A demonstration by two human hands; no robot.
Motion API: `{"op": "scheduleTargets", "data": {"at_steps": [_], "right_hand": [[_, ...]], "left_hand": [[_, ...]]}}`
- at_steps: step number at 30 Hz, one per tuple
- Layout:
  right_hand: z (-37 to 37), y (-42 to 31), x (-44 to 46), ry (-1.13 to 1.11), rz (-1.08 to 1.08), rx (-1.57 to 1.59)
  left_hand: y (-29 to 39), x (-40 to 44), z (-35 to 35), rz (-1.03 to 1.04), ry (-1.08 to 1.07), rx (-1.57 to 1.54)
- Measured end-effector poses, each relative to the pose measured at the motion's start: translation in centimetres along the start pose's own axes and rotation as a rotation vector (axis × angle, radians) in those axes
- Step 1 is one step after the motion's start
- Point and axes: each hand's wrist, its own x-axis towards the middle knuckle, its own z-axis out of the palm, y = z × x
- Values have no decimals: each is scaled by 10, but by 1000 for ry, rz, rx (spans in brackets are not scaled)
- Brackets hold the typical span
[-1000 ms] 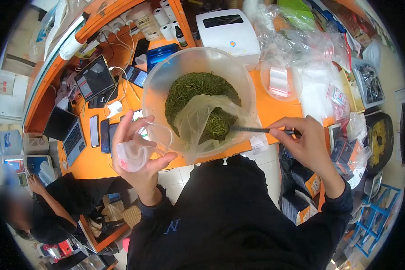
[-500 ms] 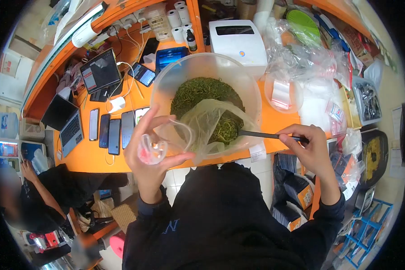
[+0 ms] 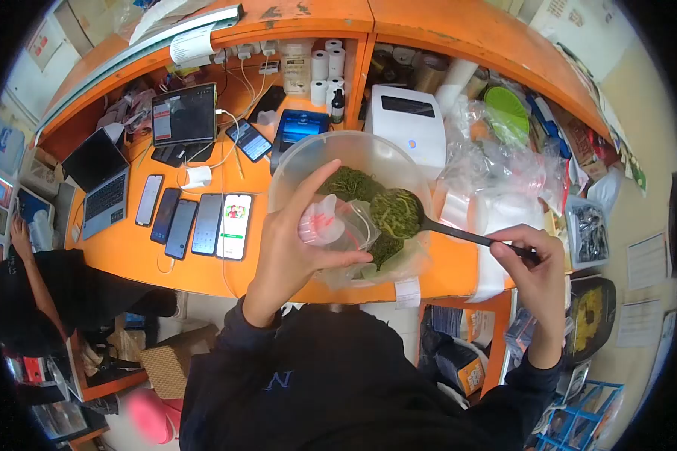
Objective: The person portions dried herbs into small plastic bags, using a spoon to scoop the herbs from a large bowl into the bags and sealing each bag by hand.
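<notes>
1. Far left: a co-worker's hand [image 3: 21,236] is showing at the dark edge of view; what it is touching is staying too small to tell.
2. Left: a laptop [image 3: 107,204] and a row of phones [image 3: 180,229] are lying on the orange table [image 3: 139,259], apart from the hand work.
3. Left of centre: the left hand [image 3: 292,244] is holding a thin clear plastic piece [image 3: 320,223] with reddish print, index finger and thumb spreading wide around it. Whether it is forming a bag or a cup, and whether any herb is lying inside, I cannot tell.
4. Centre: the translucent tub [image 3: 380,152] is standing on the table, holding chopped green herb [image 3: 349,182]. Much is remaining there; the left hand, plastic and spoon are hiding its full depth. Cloudy film [image 3: 402,272] is showing near the near rim, its outline blurring.
5. Right of centre: the black spoon [image 3: 460,234] is carrying a heaped load over the tub. Judgement: scooping is looking complete for this load, emptying not yet done. Whether the bowl is touching the plastic is remaining unclear.
6. Right: the right hand [image 3: 532,263] is gripping the spoon's handle, fingers closing narrowly; its grip end is partly hiding.
</notes>
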Motion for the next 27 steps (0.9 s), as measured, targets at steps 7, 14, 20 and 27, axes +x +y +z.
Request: {"op": "scheduleTargets", "data": {"at_steps": [7, 14, 20, 27], "right_hand": [[17, -6, 11, 121, -271, -360], [27, -28, 4, 257, -600, -860], [39, -42, -20, 337, -811, -1362], [37, -59, -27, 401, -856, -1529]], "left_hand": [[7, 7, 1, -68, 27, -48], [-4, 10, 1, -118, 53, -173], [-6, 15, 3, -91, 100, -178], [-5, 18, 0, -32, 142, -312]]}}
